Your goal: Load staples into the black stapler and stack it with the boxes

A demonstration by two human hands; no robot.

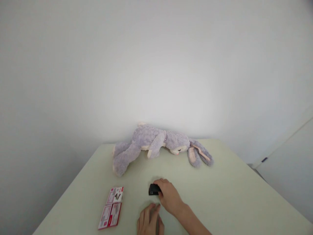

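Note:
Near the front middle of the table, my right hand [170, 195] is closed around a small black stapler [154, 189]. Its left end sticks out past my fingers, while the rest is hidden under the hand. Just below and to the left, my left hand [148, 220] rests on the tabletop with its fingers slightly bent and apart, holding nothing that I can see. A gap separates it from the stapler.
Across the back of the pale green table [234, 182] a grey plush rabbit [149, 138] lies on its side against the white wall [156, 65]. Red and white boxes [111, 209] with printed pictures lie together at the front left.

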